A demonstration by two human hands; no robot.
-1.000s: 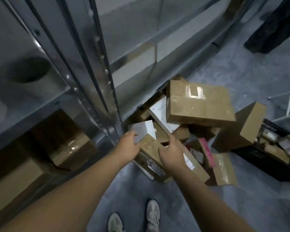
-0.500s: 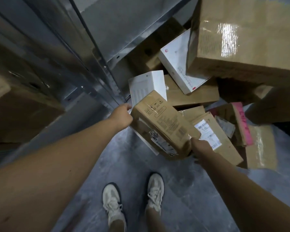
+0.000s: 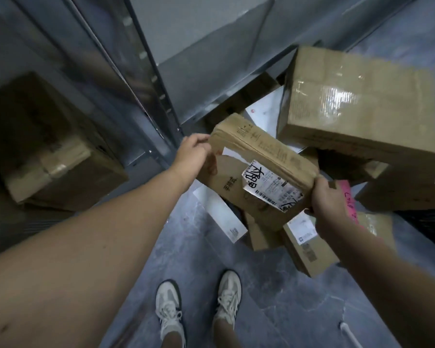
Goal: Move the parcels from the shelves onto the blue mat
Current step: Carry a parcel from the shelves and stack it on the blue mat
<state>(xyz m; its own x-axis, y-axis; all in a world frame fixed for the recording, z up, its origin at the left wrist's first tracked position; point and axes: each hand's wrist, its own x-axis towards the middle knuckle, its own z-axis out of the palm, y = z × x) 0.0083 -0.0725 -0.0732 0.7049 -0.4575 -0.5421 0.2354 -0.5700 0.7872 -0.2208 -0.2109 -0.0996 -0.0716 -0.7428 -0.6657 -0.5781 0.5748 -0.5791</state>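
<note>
I hold a brown cardboard parcel [image 3: 251, 172] with a white shipping label, lifted and tilted above the pile on the floor. My left hand [image 3: 194, 154] grips its upper left end. Its lower right corner is gripped by my right hand [image 3: 327, 199]. Under and behind it lie more parcels: a large taped brown box [image 3: 357, 101], a white box [image 3: 224, 214], a labelled brown box [image 3: 307, 244] and one with pink tape [image 3: 347, 197]. No blue mat is in view.
Grey metal shelving [image 3: 146, 71] stands on the left, with a brown box [image 3: 50, 156] on a low shelf. Grey concrete floor [image 3: 274, 310] lies below, with my two shoes [image 3: 199, 307] on it. A dark crate edge [image 3: 427, 217] shows at right.
Both hands have lifted the brown parcel off the pile and turned it so that its labelled face shows. The view has moved closer to the pile.
</note>
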